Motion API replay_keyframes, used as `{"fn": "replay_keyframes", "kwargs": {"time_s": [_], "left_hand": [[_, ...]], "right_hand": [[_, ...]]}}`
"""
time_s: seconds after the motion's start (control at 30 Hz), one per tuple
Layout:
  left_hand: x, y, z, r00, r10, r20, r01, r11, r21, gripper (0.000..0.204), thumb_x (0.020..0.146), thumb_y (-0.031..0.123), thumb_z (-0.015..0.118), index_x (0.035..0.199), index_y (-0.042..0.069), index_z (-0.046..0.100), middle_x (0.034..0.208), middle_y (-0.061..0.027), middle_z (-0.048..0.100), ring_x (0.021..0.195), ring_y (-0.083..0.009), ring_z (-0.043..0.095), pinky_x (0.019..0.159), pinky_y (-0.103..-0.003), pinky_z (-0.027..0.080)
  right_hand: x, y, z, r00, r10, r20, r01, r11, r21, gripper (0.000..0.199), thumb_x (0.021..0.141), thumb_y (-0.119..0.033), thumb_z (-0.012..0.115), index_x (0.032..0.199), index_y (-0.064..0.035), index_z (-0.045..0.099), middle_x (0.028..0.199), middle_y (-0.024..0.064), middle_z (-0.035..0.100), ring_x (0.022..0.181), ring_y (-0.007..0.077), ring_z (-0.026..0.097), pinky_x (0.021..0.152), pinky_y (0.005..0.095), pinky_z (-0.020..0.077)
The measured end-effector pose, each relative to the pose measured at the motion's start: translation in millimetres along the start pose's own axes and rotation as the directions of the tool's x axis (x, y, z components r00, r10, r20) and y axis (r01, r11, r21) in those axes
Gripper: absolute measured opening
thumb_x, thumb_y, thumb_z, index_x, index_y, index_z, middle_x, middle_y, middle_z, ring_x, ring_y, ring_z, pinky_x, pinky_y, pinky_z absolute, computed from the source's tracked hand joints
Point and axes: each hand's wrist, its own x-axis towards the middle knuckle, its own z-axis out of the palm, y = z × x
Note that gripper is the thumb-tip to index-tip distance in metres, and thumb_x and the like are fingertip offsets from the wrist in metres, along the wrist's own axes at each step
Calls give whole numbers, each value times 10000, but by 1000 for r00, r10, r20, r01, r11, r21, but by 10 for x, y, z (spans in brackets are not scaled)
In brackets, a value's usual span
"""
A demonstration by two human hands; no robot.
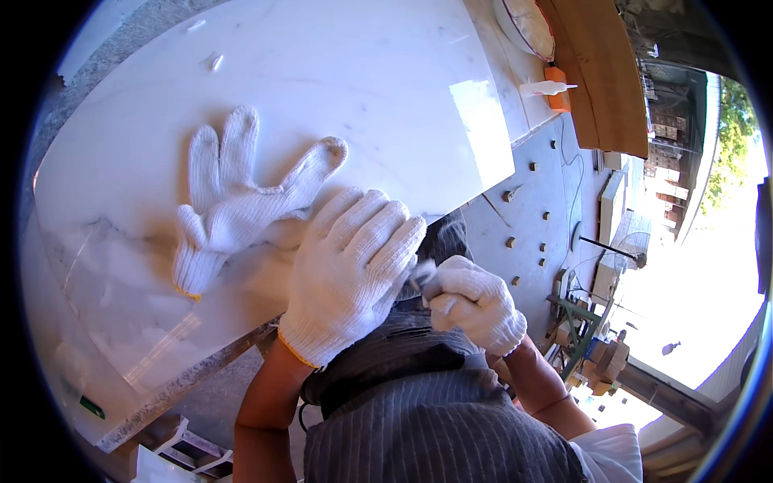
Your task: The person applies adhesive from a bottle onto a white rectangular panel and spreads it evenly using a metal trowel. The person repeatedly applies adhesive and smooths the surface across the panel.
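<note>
Both my hands wear white knit work gloves. My left hand [350,266] lies over the near edge of a glossy white marbled slab [386,97], its fingers stretched out and lying side by side; its thumb is hidden. To the right of it, just off the slab, my right hand [475,306] is closed like a fist. A small whitish, blurred bit [422,274] shows between the two hands, at the right fingers; I cannot make out what it is. A loose white knit glove [241,197] with a yellow-edged cuff rests on the slab, left of my left hand.
Small white scraps [214,62] lie on the far part of the slab. At the upper right are a white squeeze bottle [543,88], an orange block [557,90], a round tub [527,28] and a brown board [600,76]. Several small blocks [510,242] dot a grey surface on the right.
</note>
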Motion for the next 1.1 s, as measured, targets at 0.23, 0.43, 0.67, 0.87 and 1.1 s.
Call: {"fn": "replay_keyframes", "kwargs": {"time_s": [0.23, 0.43, 0.67, 0.87, 1.1], "left_hand": [[-10, -19, -21, 1000, -22, 19, 24, 997, -78, 394, 804, 111, 759, 1179, 54, 656, 1211, -109, 649, 1180, -324, 601, 1040, -512, 457], [-2, -29, -27, 1000, 1, 11, 0, 996, -92, 417, 798, 92, 762, 1199, 50, 653, 1209, -106, 640, 1162, -325, 603, 1029, -508, 464], [17, 13, -52, 1000, 2, -8, -3, 999, -38, 402, 819, 76, 745, 1210, 45, 658, 1194, -115, 656, 1150, -327, 618, 1027, -494, 474], [8, 33, -22, 1000, 22, -18, -21, 999, 32, 387, 822, 61, 745, 1201, 45, 668, 1183, -114, 662, 1136, -323, 627, 1024, -490, 479], [10, 61, 25, 999, 44, -1, -43, 985, 168, 353, 842, 61, 736, 1189, 50, 674, 1171, -110, 667, 1134, -308, 630, 1025, -478, 484]], "right_hand": [[168, 200, -262, 911, -16, -412, 115, 969, 217, 463, 947, 10, 610, 1407, -28, 573, 903, 41, 654, 663, 87, 597, 557, 241, 491], [674, 44, -756, 790, 23, -612, -8, 1000, 26, 458, 949, -65, 623, 1404, -34, 582, 848, 23, 654, 647, 71, 528, 571, 227, 451], [1035, -101, -1051, 866, -79, -494, -38, 974, -222, 404, 951, -134, 610, 1338, -18, 639, 918, 46, 651, 757, 114, 569, 717, 284, 494], [1150, -48, -1191, 903, -275, -329, 115, 894, -432, 399, 952, -170, 629, 1328, -38, 653, 954, 44, 597, 818, 122, 552, 745, 257, 462], [1300, 83, -1359, 892, -394, -220, 240, 828, -507, 333, 956, -162, 625, 1274, -99, 701, 957, 91, 618, 829, 184, 607, 757, 311, 511]]}}
